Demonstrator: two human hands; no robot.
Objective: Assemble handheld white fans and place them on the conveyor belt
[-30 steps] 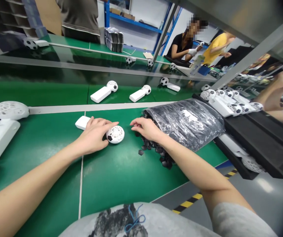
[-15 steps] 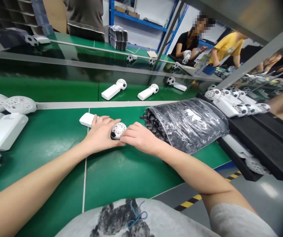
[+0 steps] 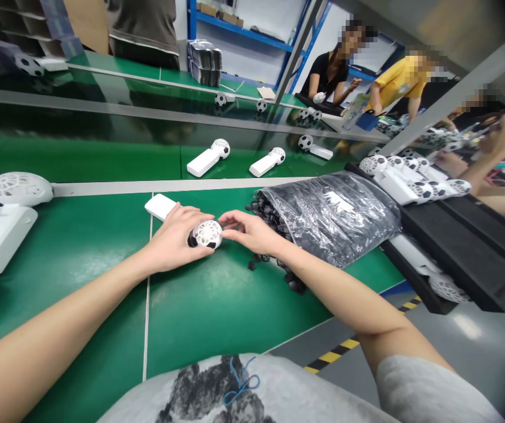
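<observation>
My left hand (image 3: 175, 238) is wrapped around the round, football-patterned head of a white handheld fan (image 3: 208, 234). Its flat white handle (image 3: 160, 207) sticks out past my knuckles toward the back left. The head shows an open white grille with black patches. At its right side is my right hand (image 3: 246, 230), with thumb and index finger slightly apart at the ball's edge; nothing shows between them. Just right of that hand, a clear plastic bag (image 3: 335, 214) spills small black pieces (image 3: 267, 214) onto the green table (image 3: 199, 317).
Two similar fans (image 3: 208, 158) (image 3: 267, 162) lie on the green strip behind, another (image 3: 316, 148) farther right. Large white fan parts (image 3: 3, 235) sit at left. Black trays (image 3: 464, 247) hold more fans at right. Co-workers (image 3: 331, 73) are across the line.
My right fingers have loosened and drawn slightly off the ball. The ball has turned in my left hand, which sits a little farther left. More loose black pieces show below my right wrist.
</observation>
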